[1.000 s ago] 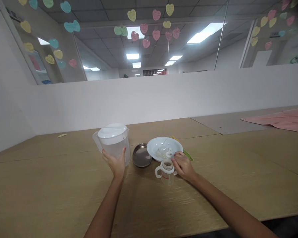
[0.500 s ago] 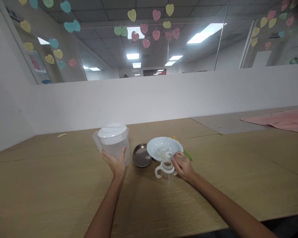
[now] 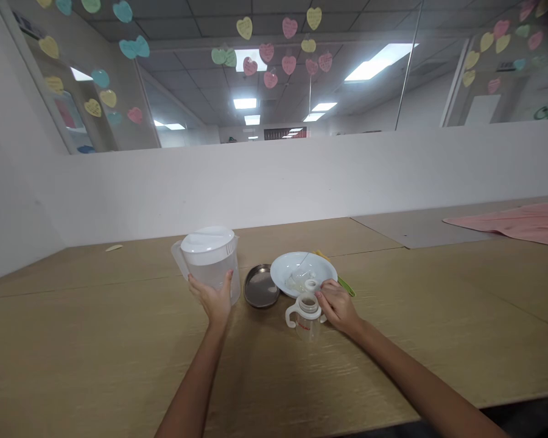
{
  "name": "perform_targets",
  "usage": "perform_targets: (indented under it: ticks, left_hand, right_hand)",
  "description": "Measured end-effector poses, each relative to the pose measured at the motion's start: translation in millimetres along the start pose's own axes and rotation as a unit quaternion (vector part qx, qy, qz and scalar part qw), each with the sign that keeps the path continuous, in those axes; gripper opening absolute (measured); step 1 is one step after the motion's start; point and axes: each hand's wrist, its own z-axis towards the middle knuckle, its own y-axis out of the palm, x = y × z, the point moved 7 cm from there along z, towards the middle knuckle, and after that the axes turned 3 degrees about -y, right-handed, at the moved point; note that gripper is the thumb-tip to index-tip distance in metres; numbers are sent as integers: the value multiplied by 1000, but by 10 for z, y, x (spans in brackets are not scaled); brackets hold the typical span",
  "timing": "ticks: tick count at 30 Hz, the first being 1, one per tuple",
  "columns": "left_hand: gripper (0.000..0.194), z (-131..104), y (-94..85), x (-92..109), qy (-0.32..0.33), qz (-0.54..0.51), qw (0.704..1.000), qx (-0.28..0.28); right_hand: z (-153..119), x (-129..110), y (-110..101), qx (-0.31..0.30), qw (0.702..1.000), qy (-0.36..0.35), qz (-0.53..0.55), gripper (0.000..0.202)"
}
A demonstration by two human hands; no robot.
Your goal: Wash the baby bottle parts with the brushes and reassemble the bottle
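My left hand (image 3: 214, 300) presses round the front of a clear pitcher (image 3: 210, 263) with a white lid, thumb and fingers against its side. The pitcher looks upright, with its handle to the left. My right hand (image 3: 340, 305) is closed beside the neck of a clear baby bottle (image 3: 307, 322) with white handles and an open top. A small white ring (image 3: 311, 285) shows just left of its fingertips; whether they pinch it or the bottle's neck is hidden. Behind stands a pale blue bowl (image 3: 283, 263) with clear pieces inside.
A dark metal dish (image 3: 260, 287) lies between pitcher and bowl. Green (image 3: 348, 288) and yellow utensil-like ends poke out behind the bowl. Pink cloth (image 3: 520, 221) lies at the far right, and a white wall with a mirror-like pane closes off the back.
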Motion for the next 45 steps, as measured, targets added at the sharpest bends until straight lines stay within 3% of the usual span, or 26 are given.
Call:
perform_targets:
  ticks: [11, 17, 20, 22, 24, 26, 29, 31, 34, 37, 45]
  left_hand:
    - [104, 2, 27, -54, 22, -11, 1000, 16]
    - [110, 3, -34, 40, 1, 107, 994, 11]
    - [110, -67, -135, 249, 99, 104, 989, 37]
    - [90, -204, -174, 467, 214, 57, 974, 45]
    - [54, -383, -100, 674, 309, -17, 951, -11]
    - [26, -554, 138, 851, 346, -77, 923, -147]
    - [25, -788, 665, 1026, 323, -20, 877, -356]
    - [26, -896, 988, 1056, 292, 77, 844, -444]
    - [24, -970, 1281, 1088, 260, 126, 821, -492]
    - [17, -1024, 1424, 1053, 240, 153, 808, -517]
    - [5, -1024, 1389, 1046, 222, 139, 783, -564]
  right_hand:
    - [10, -12, 0, -1, 1000, 0, -3, 35]
    - [51, -36, -81, 5, 998, 17, -59, 26]
    - [42, 125, -237, 53, 991, 59, -107, 18]
    - [-16, 370, -378, 94, 973, 130, -166, 20]
    - [-125, 696, -467, 85, 940, 236, -232, 26]
    - [-287, 1032, -451, 3, 895, 358, -267, 31]
    - [-554, 1321, -314, -167, 815, 487, -268, 38]
    - [-646, 1349, -222, -249, 781, 511, -259, 42]
    - [-650, 1305, -150, -293, 768, 509, -255, 42]
    - [-618, 1278, -110, -308, 766, 504, -253, 34]
    - [-625, 1310, -162, -299, 745, 537, -260, 32]
